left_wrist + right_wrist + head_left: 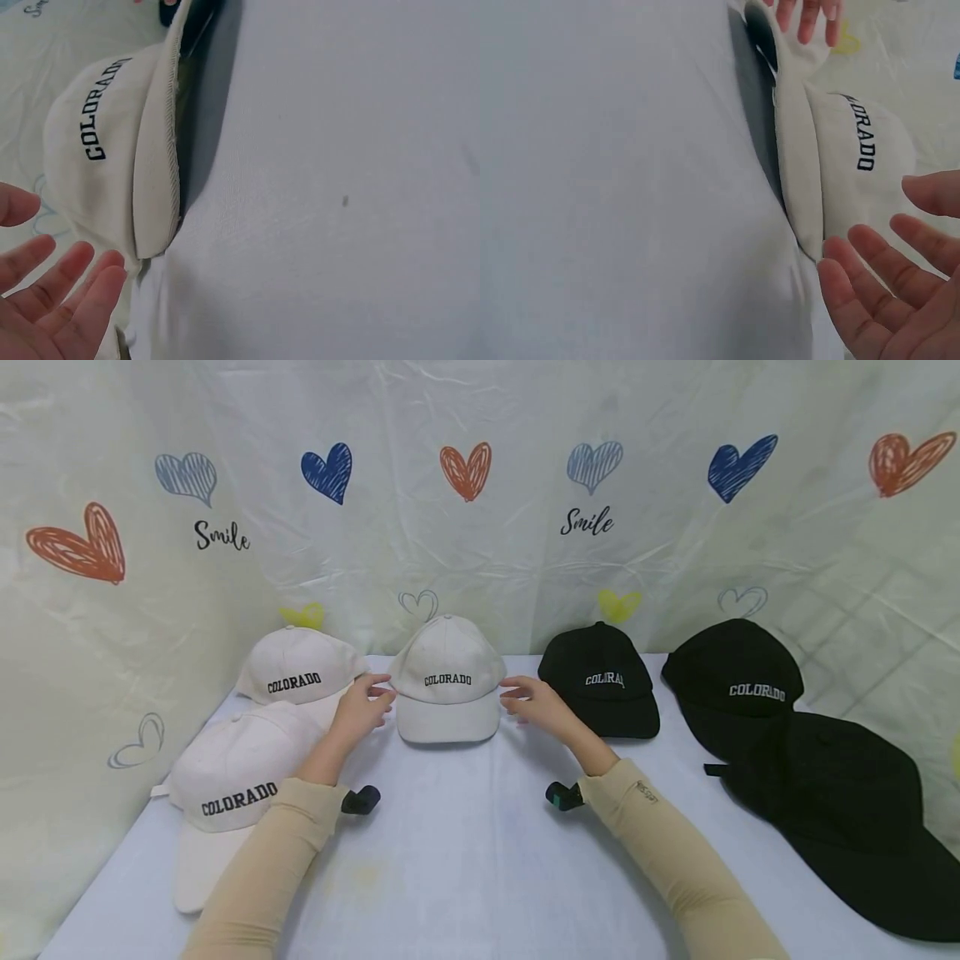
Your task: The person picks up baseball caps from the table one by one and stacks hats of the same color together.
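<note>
A white baseball cap (447, 660) lettered COLORADO sits at the back middle of the table, brim toward me. My left hand (362, 708) is at its left side and my right hand (542, 705) at its right side, both with relaxed, spread fingers and nothing held. In the left wrist view the left hand (64, 300) is beside the cap (97, 150), its fingertips near the brim's corner. The right wrist view shows the right hand (900, 292) by the other end of the brim (799, 165). Whether any fingertip touches the cap, I cannot tell.
Two more white caps, a rear one (300, 664) and a nearer one (240, 768), overlap at left. To the right are a small-looking black cap (600, 677), another black cap (735, 668) and a nearer black cap (847, 793). A heart-printed curtain (480, 552) hangs behind the white table (450, 860).
</note>
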Available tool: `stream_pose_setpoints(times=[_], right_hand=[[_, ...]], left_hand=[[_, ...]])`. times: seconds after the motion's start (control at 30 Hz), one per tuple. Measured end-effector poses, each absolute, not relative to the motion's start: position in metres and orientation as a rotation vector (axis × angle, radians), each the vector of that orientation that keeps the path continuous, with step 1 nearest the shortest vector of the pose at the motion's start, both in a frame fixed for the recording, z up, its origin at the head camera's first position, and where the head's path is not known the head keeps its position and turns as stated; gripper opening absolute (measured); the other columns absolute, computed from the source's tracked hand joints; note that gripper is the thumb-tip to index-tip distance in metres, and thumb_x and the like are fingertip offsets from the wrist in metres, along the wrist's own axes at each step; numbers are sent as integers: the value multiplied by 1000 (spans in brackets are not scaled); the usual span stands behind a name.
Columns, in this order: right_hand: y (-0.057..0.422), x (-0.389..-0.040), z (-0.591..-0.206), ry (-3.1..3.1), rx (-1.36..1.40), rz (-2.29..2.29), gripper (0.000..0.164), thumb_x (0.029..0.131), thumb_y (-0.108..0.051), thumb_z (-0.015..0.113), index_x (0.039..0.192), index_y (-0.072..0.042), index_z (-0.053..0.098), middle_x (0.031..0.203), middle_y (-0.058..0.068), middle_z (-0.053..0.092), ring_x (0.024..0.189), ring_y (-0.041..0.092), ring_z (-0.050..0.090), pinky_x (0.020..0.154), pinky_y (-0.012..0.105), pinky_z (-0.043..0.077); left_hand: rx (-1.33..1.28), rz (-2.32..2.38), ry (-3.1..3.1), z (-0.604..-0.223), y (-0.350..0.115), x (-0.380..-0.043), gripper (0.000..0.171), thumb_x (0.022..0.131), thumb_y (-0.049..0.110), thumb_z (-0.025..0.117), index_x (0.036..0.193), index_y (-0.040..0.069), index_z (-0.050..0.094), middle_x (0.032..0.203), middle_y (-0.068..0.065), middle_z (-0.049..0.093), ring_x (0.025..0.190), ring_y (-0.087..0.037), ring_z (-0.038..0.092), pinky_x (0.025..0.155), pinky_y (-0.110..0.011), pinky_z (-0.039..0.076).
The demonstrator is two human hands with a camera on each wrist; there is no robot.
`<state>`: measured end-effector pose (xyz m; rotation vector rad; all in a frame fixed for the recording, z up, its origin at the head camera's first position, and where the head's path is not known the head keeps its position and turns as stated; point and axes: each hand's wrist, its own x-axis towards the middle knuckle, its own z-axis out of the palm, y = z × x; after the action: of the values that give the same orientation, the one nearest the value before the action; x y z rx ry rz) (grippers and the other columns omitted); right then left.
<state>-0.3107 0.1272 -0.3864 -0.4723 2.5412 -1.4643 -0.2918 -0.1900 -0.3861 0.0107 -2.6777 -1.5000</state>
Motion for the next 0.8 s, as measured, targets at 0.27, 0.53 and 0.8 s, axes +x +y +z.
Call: stream_pose_setpoints(times=[0.27,0.53,0.8], right_hand=[[121,-316,-392,2262,-199,-1615,49,106,-14,57,150,1,44,132,25,58,101,28,66,85,34,59],[112,-323,-397,2194,-112,-1630,51,107,-13,55,152,1,39,128,22,56,83,18,63,76,28,59],[109,-333,-400,2197,-56,-1587,56,104,-14,60,154,2,39,133,22,51,79,16,62,74,26,59]], left_hand=[[217,-1858,-2561,-392,-185,-301,45,106,19,52,147,1,51,126,-24,62,94,-24,68,81,-31,59],[370,-2037,-2503,-397,-183,-306,43,108,20,49,147,2,51,121,-17,60,81,-11,62,67,-18,54],[504,-2063,-2497,-402,-188,-307,43,108,20,49,148,2,51,123,-16,60,78,-10,61,67,-18,54]])
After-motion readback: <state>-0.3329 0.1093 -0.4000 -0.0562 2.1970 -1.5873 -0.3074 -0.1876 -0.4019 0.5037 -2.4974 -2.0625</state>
